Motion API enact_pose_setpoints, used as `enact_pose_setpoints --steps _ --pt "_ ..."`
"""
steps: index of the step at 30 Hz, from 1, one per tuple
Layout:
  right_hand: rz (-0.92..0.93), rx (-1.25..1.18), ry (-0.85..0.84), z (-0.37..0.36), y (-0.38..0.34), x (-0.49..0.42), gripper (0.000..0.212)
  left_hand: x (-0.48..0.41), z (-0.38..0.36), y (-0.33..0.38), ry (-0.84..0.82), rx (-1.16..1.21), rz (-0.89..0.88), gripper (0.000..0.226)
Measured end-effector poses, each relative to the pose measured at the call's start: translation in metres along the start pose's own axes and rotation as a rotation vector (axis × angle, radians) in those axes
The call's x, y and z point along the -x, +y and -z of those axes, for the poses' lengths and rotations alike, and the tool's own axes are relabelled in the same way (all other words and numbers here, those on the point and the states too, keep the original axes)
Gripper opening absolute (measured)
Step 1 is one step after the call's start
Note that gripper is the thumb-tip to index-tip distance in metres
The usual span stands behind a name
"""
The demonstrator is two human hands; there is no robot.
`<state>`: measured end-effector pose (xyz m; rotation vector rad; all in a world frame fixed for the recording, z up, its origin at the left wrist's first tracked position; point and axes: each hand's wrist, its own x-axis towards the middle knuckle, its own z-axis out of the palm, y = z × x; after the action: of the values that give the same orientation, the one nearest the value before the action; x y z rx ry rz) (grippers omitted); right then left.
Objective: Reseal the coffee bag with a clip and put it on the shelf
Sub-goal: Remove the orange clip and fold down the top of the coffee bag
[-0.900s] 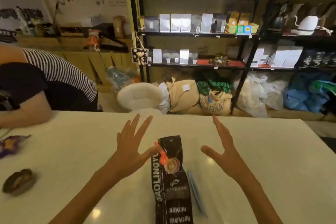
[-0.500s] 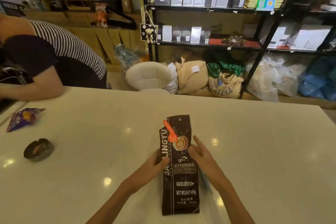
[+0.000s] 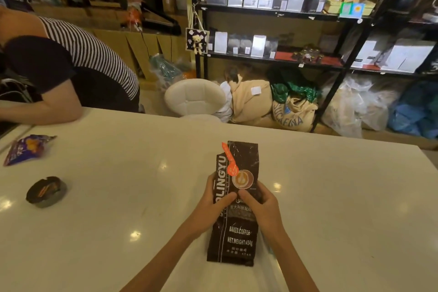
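One coffee bag (image 3: pixel 233 208), one orange clip (image 3: pixel 229 161), two hands — left (image 3: pixel 209 206), right (image 3: pixel 264 208) — one ashtray (image 3: pixel 46 191), one snack packet (image 3: pixel 26 148).

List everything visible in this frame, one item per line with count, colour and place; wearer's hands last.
coffee bag: 1, black, flat on the table, centre
clip: 1, orange, lying on the bag's upper left
table: 1, white, foreground
snack packet: 1, purple, table's left edge
ashtray: 1, dark, table's left
stool: 1, white, beyond the table
shelves: black frame, holding silver, black and yellow bags, back wall
sacks: several, tan and green, floor under the shelves
other person: 1, striped top, leaning on the table's left
left hand: on the bag's left side
right hand: on the bag's right side
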<state>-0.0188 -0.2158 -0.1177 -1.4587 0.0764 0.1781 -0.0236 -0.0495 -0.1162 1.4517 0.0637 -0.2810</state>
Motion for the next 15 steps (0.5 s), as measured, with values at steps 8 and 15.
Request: enact_pose_setpoints --steps 8,15 --pt "-0.146 -0.414 0.095 0.014 0.004 -0.020 0.045 -0.012 -0.004 -0.005 -0.114 -0.192 0.126 0.075" --pt "-0.005 -0.195 0.095 0.028 -0.057 -0.052 0.062 0.001 -0.019 0.003 -0.099 -0.389 0.011 0.052"
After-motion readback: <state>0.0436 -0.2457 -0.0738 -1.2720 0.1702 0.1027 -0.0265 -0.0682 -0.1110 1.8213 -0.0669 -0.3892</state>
